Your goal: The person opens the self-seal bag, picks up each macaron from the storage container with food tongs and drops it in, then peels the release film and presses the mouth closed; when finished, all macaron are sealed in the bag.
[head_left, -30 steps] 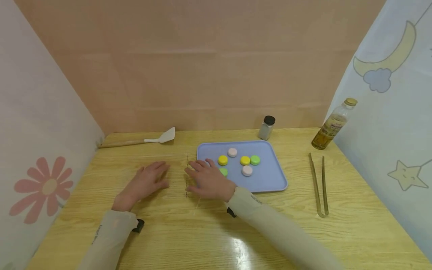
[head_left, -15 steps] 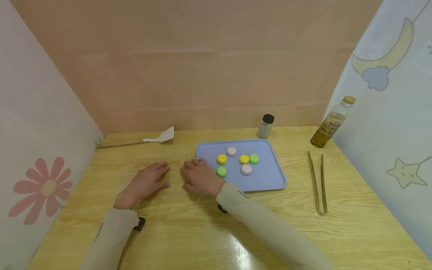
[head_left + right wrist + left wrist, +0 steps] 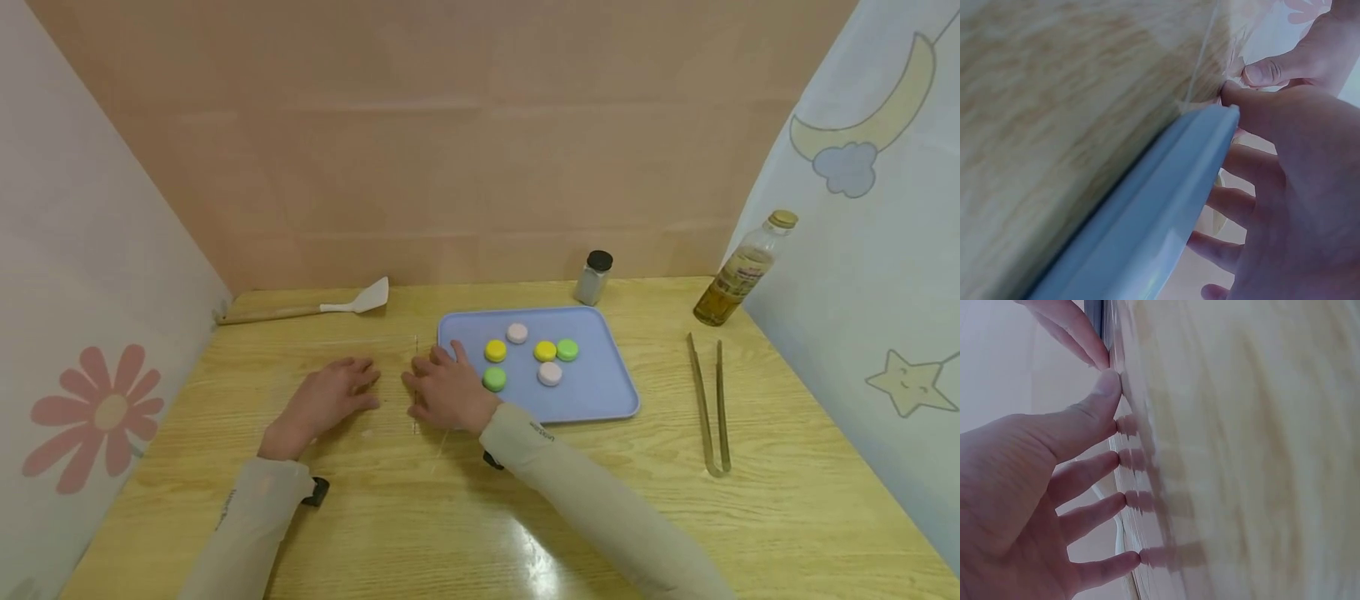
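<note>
on the wood-grain table (image 3: 405,525), a clear flat sheet (image 3: 392,379) lies just left of a blue tray (image 3: 596,379) bearing six macarons (image 3: 545,351). the left hand (image 3: 321,404), fingers spread, touches the sheet with its fingertips; the right hand (image 3: 452,392), fingers also parted, is at its right edge, beside the tray's rim.

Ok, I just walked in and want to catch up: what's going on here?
A person's left hand and right hand are touching a clear, flat piece, apparently plastic, on the wooden table. The right hand is by the left edge of a blue tray, which bears six small coloured rounds. The tongs and spatula lie untouched.
</note>
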The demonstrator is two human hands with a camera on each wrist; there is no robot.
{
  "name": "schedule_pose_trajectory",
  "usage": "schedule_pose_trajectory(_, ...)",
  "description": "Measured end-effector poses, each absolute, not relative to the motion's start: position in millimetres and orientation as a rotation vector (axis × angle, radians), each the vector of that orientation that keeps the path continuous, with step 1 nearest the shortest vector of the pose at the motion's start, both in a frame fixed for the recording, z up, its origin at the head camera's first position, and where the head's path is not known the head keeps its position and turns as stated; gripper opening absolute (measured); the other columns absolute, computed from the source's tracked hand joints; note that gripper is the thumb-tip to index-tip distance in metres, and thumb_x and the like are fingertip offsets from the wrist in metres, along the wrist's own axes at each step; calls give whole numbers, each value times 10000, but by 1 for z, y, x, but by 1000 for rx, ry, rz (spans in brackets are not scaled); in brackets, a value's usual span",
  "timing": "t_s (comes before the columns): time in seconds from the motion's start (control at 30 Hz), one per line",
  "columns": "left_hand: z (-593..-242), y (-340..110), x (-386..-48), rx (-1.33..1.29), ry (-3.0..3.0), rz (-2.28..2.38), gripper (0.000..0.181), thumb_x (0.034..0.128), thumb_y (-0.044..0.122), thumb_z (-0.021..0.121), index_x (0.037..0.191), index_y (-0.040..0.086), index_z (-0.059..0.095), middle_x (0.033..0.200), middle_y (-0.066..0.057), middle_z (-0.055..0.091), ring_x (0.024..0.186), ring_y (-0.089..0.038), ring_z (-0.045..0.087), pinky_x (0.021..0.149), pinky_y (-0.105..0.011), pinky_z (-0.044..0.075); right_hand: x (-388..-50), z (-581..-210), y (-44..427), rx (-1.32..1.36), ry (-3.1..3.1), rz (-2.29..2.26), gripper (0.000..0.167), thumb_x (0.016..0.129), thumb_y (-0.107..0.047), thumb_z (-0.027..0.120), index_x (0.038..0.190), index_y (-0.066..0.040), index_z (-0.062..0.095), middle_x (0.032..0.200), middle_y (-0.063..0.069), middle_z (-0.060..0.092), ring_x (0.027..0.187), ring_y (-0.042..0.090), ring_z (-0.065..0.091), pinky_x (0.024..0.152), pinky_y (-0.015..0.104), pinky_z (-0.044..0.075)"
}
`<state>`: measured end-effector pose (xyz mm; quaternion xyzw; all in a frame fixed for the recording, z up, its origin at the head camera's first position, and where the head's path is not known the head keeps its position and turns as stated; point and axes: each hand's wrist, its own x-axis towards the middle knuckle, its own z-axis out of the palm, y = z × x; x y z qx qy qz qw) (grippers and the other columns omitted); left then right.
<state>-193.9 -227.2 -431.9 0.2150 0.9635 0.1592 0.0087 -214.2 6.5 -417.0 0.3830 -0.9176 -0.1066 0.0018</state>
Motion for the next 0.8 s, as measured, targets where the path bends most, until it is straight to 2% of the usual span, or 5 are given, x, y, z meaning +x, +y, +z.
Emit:
schedule_pose_trajectory(0.2, -432, -225, -195, 672, 3023, 525, 499, 935, 271, 734, 1322, -31, 643, 1413, -255, 541, 1259, -472, 514, 990, -598, 453, -214, -417, 7, 1196, -2879, -340, 566, 1004, -593, 517, 1504, -329, 499, 1516, -50, 470, 1369, 270, 388, 1117, 575, 275)
schedule_pose_trajectory(0.5, -429, -224, -196, 630, 2994, 645, 357, 956, 175, 700, 1244, -37, 691, 1374, -293, 546, 1318, -551, 418, 1064, -656, 342, -213, -416, 6, 1184, -2848, -403, 572, 1001, -611, 504, 1504, -339, 498, 1519, -62, 469, 1377, 270, 377, 1124, 584, 266)
schedule_pose_trajectory(0.8, -437, -222, -201, 701, 3046, 806, 77, 896, 60, 759, 943, 21, 806, 1227, -325, 632, 1183, -558, 549, 982, -628, 449, -212, -418, 6, 1163, -2839, -428, 565, 1002, -615, 498, 1503, -353, 497, 1529, -73, 462, 1399, 278, 357, 1137, 610, 234)
